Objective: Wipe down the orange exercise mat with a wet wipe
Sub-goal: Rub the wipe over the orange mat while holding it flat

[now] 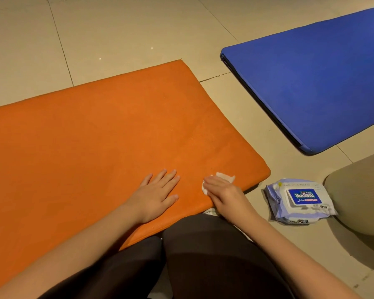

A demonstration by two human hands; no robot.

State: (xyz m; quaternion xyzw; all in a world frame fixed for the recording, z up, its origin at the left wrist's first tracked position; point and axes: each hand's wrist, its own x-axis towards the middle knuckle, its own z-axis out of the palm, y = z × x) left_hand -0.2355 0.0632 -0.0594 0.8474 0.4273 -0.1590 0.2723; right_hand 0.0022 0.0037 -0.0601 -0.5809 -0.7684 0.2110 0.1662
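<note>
Pressed under the right hand (222, 192), a crumpled white wet wipe (226, 177) is pinned flat against the orange exercise mat (108, 137); the fingers curl over the wad, with white showing past the fingertips and beside the thumb, so the hand is closed on the wipe and bearing down rather than lifting it. Head view, the only one supplied: the mat lies on the tiled floor (117, 33), filling the frame from 9 o'clock to centre, and the wipe sits near its corner at roughly 5 o'clock of the mat. Left hand (158, 192) rests open and flat, palm down, just beside the right at its 9 o'clock, holding nothing; judged purpose is to steady the mat against sliding under the wiping stroke. A pack of wipes (298, 200) lies on the floor at 3 o'clock of the right hand, off the mat, lid apparently shut, within easy reach for a fresh sheet. A blue mat (311, 83) lies well apart at 1 o'clock. No wet sheen can be made out on the orange surface, so the extent of wiping done cannot be told.
</note>
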